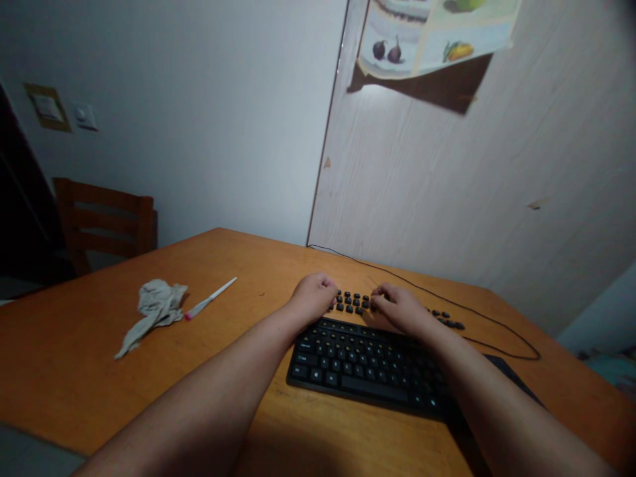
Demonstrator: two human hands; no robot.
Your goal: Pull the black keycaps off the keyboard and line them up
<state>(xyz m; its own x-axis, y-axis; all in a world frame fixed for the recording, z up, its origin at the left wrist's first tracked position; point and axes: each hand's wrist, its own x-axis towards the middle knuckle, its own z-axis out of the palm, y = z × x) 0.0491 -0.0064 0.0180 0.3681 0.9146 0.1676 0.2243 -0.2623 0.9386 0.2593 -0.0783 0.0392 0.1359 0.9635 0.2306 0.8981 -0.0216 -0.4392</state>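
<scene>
Both hands, the left hand (314, 295) and right hand (397, 306), curl loosely over loose keycaps (350, 303) lying just beyond the black keyboard (362, 364), gripping nothing discernible.

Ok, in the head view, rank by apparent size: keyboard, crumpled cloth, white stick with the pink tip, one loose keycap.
Largest to smallest:
1. keyboard
2. crumpled cloth
3. white stick, nearly as long as the cloth but far thinner
4. loose keycap
</scene>
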